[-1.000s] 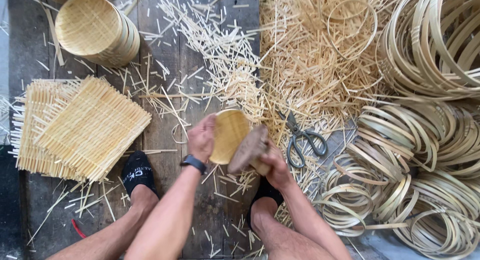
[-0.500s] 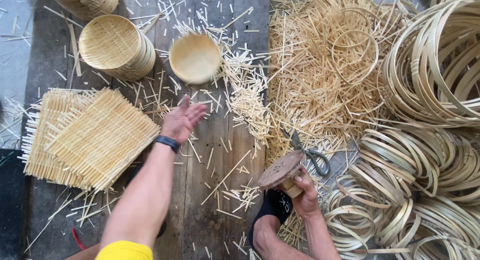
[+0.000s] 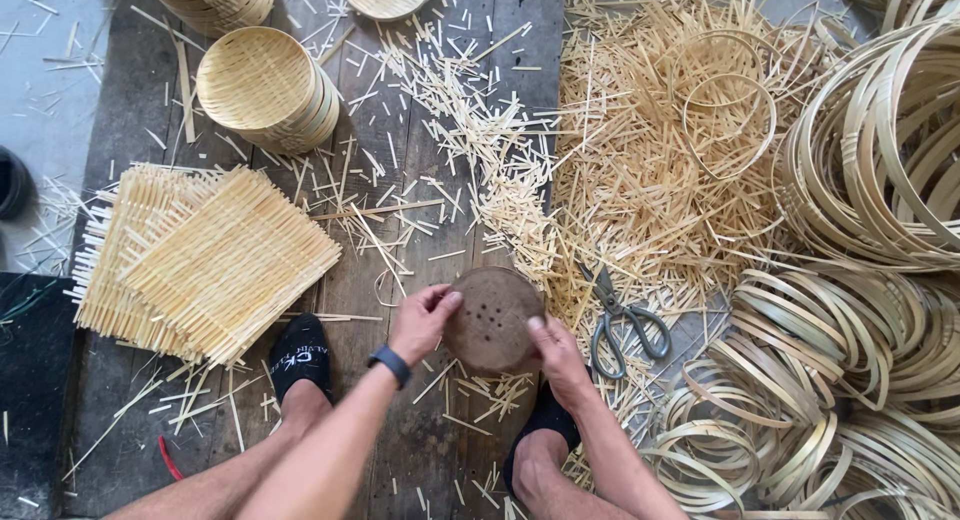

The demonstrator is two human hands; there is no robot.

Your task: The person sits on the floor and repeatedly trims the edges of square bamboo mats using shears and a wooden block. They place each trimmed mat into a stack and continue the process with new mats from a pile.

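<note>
Both hands hold a round, dark brown wooden disc (image 3: 492, 320) pierced with small holes, low over the plank floor (image 3: 420, 130) between the person's two feet in black slippers. The left hand (image 3: 422, 320) pinches its left rim with thumb and fingers closed on the edge; the right hand (image 3: 556, 355) clamps the near right rim. The disc's flat holed face is turned up toward the head camera; being round, it shows no long axis.

One pair of grey metal scissors (image 3: 622, 320) lies just right of the disc, handles nearer. A stack of square woven bamboo mats (image 3: 200, 260) sits to the left. Far left stands one stack of round woven bamboo trays (image 3: 265, 88), with two more at the far edge. Loose bamboo splinters (image 3: 640, 180) litter the far right, and many coiled bamboo hoops (image 3: 850, 380) crowd the right side.
</note>
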